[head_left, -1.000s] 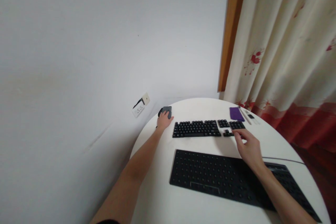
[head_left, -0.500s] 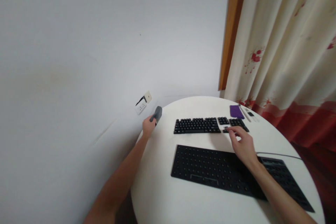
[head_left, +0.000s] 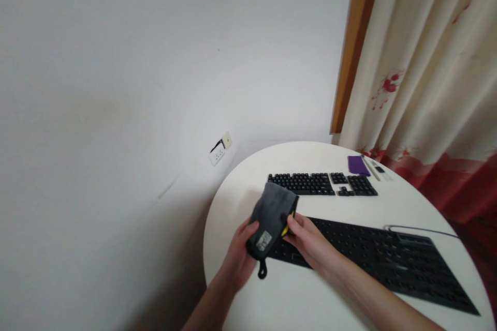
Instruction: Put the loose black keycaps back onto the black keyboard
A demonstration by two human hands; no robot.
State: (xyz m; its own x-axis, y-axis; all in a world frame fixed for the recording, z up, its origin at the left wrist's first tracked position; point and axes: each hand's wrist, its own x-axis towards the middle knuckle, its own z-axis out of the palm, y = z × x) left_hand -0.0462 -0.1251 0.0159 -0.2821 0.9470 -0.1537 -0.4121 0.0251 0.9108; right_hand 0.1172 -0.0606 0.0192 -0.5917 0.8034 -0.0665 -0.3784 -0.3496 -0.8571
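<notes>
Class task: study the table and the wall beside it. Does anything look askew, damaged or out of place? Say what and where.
The wall socket left of the round table sits tilted, with one part seeming to hang loose from the wall. The two keyboards lie flat, and the grey pouch is held in the left hand and right hand.

I hold the pouch (head_left: 272, 221) over the near left part of the round table (head_left: 248, 295), my left hand (head_left: 238, 253) on its left, my right hand (head_left: 306, 240) on its right. Under it lies the keyboard base (head_left: 373, 256); behind that, the keycap set (head_left: 322, 184). A cloth (head_left: 357, 165) lies farther back right. The wall socket (head_left: 220, 149) sits left of the table.
</notes>
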